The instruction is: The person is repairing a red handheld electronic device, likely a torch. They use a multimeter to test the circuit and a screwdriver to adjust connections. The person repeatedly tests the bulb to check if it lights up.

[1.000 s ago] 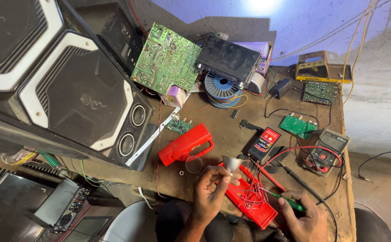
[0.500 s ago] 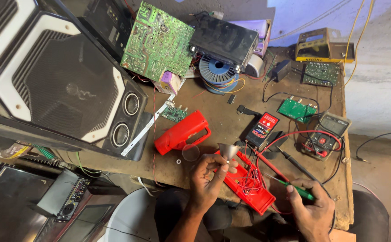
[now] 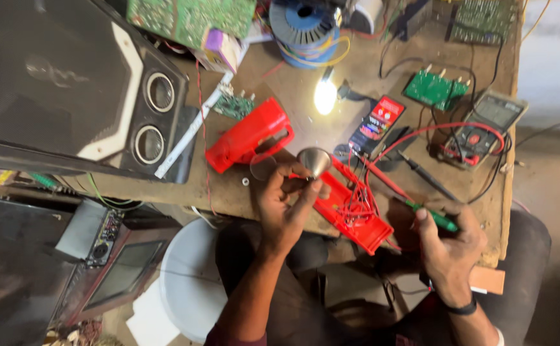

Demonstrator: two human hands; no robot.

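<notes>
My left hand (image 3: 284, 206) holds a small silver cone-shaped reflector (image 3: 314, 161) by its narrow end, above the near edge of the wooden workbench (image 3: 305, 96). Beside it lies an opened red torch half (image 3: 355, 214) with red wires spilling out. Further left rests the other red torch body (image 3: 249, 135) with its handle. My right hand (image 3: 448, 238) grips a green-handled screwdriver (image 3: 432, 216) near the bench's front right. A bright light (image 3: 325, 96) glows on the bench behind the reflector.
A large black speaker (image 3: 87, 90) fills the left. Green circuit boards (image 3: 190, 16), a blue wire coil (image 3: 304, 22), a red-black tester (image 3: 377, 122) and a multimeter (image 3: 485, 125) with red leads crowd the bench. A white stool (image 3: 187, 282) stands below.
The view has moved closer and lower over the bench. A bright light now glows on the bench. My left hand still holds the reflector; my right hand keeps the screwdriver.
</notes>
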